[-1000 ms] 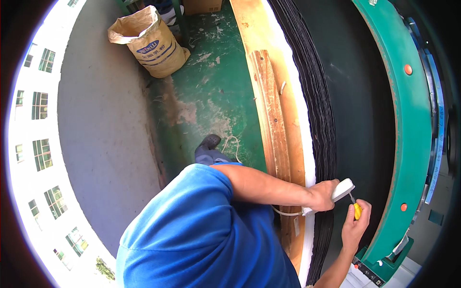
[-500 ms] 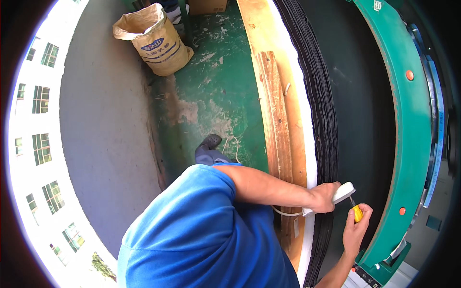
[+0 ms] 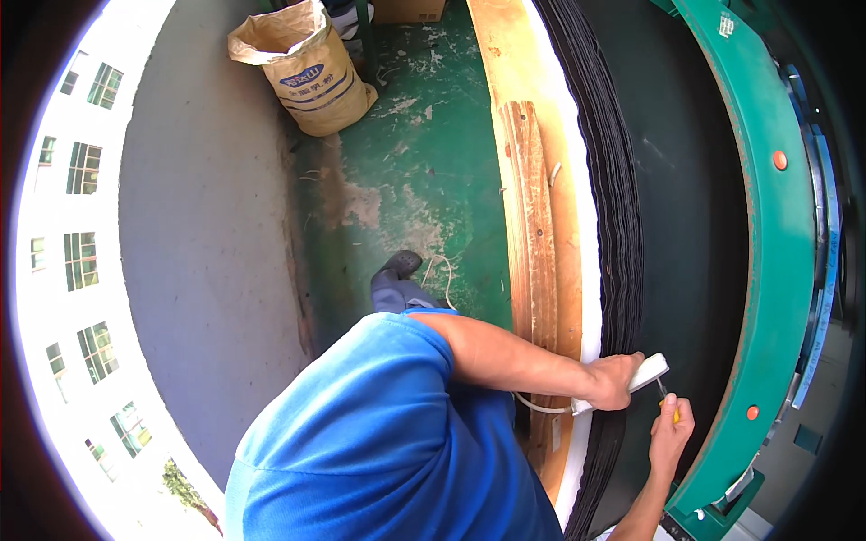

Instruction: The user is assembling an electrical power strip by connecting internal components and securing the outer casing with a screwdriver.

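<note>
My left hand (image 3: 615, 380) is shut around a white oblong tool (image 3: 651, 370) with a white cord (image 3: 539, 408) trailing from it. It presses against the edge of a black layered stack (image 3: 618, 225). Just below, my right hand (image 3: 672, 437) grips a small yellow-handled tool (image 3: 675, 415). Its thin metal tip points up toward the white tool. Both hands work over the dark curved surface (image 3: 690, 234) beside the stack.
A green curved metal frame (image 3: 780, 270) with orange studs runs along the right. Wooden planks (image 3: 532, 234) lie left of the stack on a green floor (image 3: 406, 180). An open brown paper sack (image 3: 307, 72) stands at the back, beside a grey wall (image 3: 207, 252).
Both hands have slid slightly down along the black stack, keeping hold of their tools. The view has shifted a little.
</note>
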`<state>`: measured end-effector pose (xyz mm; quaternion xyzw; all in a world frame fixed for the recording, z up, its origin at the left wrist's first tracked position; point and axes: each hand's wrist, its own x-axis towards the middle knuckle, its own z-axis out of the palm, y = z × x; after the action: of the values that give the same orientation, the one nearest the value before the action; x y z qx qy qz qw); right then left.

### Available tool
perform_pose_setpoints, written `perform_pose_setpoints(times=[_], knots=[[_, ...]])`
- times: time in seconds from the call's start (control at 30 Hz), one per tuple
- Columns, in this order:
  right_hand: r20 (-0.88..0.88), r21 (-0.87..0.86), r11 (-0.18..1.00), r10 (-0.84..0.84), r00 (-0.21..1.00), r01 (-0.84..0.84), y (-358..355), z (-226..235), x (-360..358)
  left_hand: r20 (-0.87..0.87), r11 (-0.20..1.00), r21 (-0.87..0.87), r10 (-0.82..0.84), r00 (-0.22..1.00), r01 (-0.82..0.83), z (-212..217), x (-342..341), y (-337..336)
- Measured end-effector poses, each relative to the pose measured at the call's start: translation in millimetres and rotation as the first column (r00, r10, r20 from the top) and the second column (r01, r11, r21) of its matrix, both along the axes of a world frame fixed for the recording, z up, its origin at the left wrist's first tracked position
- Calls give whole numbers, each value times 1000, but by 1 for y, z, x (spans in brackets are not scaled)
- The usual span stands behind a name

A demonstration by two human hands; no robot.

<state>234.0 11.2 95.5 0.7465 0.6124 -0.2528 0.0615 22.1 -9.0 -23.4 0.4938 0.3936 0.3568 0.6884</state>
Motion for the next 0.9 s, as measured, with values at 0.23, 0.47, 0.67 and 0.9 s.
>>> perform_pose_setpoints(times=[0.23, 0.47, 0.67, 0.9], knots=[[266, 407, 586, 658, 705, -701, -18, 3, -18, 8, 999, 46, 19, 1000, -20, -7, 3, -1], [-143, 349, 916, 262, 955, -199, -16, -15, 4, -39, 995, 81, 61, 997, -57, -6, 12, -4], [-150, 428, 888, 252, 956, -167, -17, 1, -41, 62, 995, 51, 79, 995, -82, -13, -1, 5], [-30, 621, 690, 495, 868, -372, -71, 47, -78, 305, 985, -171, 81, 949, -30, 3, -27, 17]])
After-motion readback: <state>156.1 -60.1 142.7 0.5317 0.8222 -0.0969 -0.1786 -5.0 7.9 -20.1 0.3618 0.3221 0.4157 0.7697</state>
